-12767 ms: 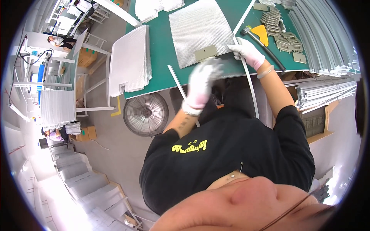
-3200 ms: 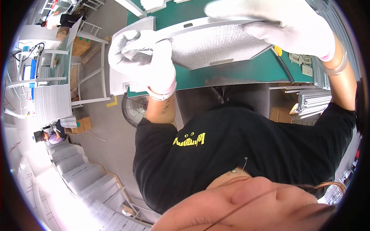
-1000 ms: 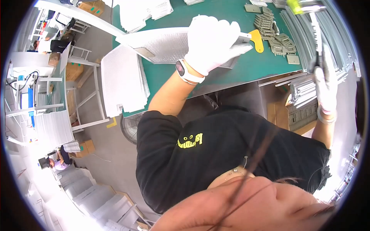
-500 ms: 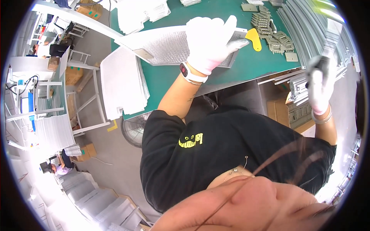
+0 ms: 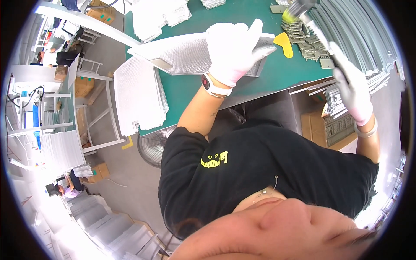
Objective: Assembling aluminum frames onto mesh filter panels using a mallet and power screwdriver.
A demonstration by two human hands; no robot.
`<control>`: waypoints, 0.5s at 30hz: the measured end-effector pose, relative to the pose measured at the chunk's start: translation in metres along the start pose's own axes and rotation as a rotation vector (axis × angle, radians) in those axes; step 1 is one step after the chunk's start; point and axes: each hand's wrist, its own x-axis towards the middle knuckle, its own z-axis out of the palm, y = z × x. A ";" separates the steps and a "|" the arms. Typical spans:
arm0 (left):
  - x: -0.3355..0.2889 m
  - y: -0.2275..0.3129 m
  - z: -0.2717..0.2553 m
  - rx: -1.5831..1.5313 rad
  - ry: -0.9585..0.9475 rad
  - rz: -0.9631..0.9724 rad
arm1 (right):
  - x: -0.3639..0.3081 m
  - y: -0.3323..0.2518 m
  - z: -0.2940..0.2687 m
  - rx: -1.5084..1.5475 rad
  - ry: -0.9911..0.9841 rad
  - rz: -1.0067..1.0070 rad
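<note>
My left hand (image 5: 232, 54), in a white glove, is on a metal-framed mesh panel (image 5: 184, 58) propped on its edge on the green table (image 5: 190, 93). Its thumb lies along the frame and one finger points up; the remaining fingers wrap over the panel, partly hidden. In my gloved right hand (image 5: 353, 86) is a mallet (image 5: 327, 45), gripped by its dark handle. The blurred, yellow-green mallet head (image 5: 294, 13) is above the grey brackets (image 5: 299, 34), to the right of the panel. A yellow scraper (image 5: 284, 44) lies near the panel's right end.
Flat white sheets (image 5: 138, 93) are stacked at the table's left edge, with more white sheets (image 5: 151, 17) behind. Long metal strips (image 5: 351, 34) fill the right side. Below the table are a floor fan (image 5: 151, 147) and a cardboard box (image 5: 313, 125). Other people work far left.
My right hand has swung the mallet forward and to the left, down from its raised position. The left hand and panel have hardly moved.
</note>
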 end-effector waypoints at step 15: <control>0.007 0.035 -0.019 -0.012 0.074 -0.120 | -0.019 0.043 0.152 0.066 -0.203 0.196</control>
